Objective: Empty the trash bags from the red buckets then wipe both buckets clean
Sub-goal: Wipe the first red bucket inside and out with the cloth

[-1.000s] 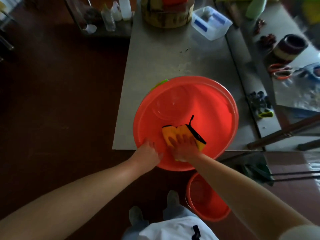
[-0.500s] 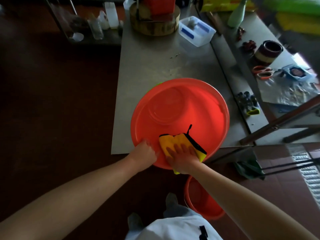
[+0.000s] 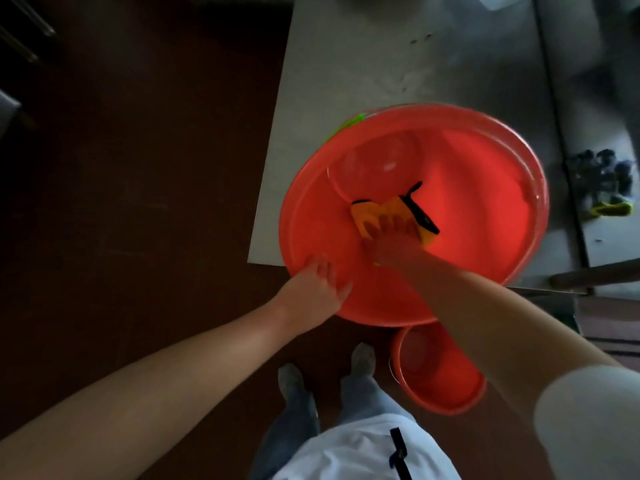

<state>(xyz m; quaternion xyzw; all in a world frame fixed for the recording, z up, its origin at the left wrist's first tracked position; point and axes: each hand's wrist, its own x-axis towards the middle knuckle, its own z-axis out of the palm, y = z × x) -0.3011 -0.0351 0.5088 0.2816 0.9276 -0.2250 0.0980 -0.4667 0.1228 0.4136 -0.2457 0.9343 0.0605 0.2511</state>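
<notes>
Head view: a big red bucket (image 3: 485,202) lies tipped on the grey table (image 3: 381,64). Its open mouth faces the person and its near rim hangs over the table's edge.

The right arm reaches in from the lower right, with a white sleeve at the upper arm. The right hand (image 3: 391,244) lies flat inside the bucket, fingers spread and fairly straight. It presses a yellow cloth (image 3: 388,209) with black trim against the lower inner wall, just below the bucket's round bottom.

The left arm comes in bare from the lower left. The left hand (image 3: 311,289) rests over the near-left rim, palm down, fingers laid loosely against the inner wall and thumb spread to the side. It is not closed round anything.

A small red bucket (image 3: 446,382) stands upright on the dark floor (image 3: 138,168). It is below the big one, just beside the person's shoes (image 3: 291,379).

A green strip (image 3: 349,124) shows behind the big bucket's far-left rim.
</notes>
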